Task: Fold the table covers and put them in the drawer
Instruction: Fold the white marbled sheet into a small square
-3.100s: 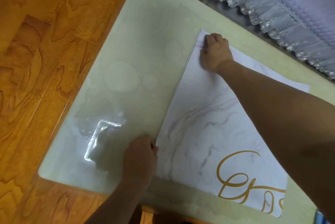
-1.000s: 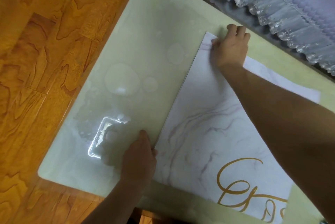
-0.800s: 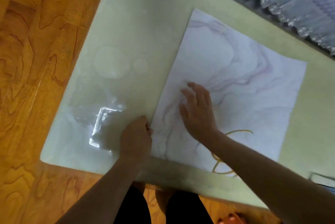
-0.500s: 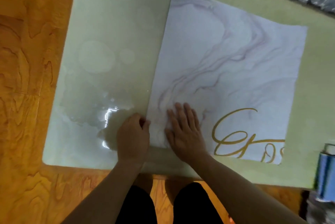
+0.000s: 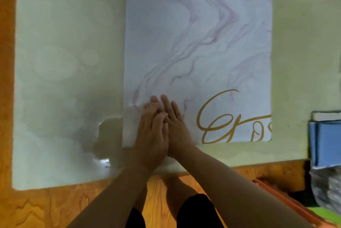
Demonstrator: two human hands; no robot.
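Note:
A white table cover (image 5: pixel 199 47) with purple marble veins and a gold script mark lies folded flat on the pale green table (image 5: pixel 60 47). Both hands rest on its near left corner. My left hand (image 5: pixel 150 135) lies flat with straight fingers, partly over my right hand (image 5: pixel 175 126), which also presses the cover with straight fingers. Neither hand grips anything. No drawer is in view.
A blue folded item (image 5: pixel 324 141) with a white piece on top sits at the table's right edge. An orange object (image 5: pixel 287 202) and a grey crinkled bag (image 5: pixel 328 187) lie on the wooden floor at lower right. My legs stand at the near table edge.
My right hand came back from the far corner to the near left corner. My left hand left the cover's edge and now lies flat over the right hand. The view swung squarer to the table.

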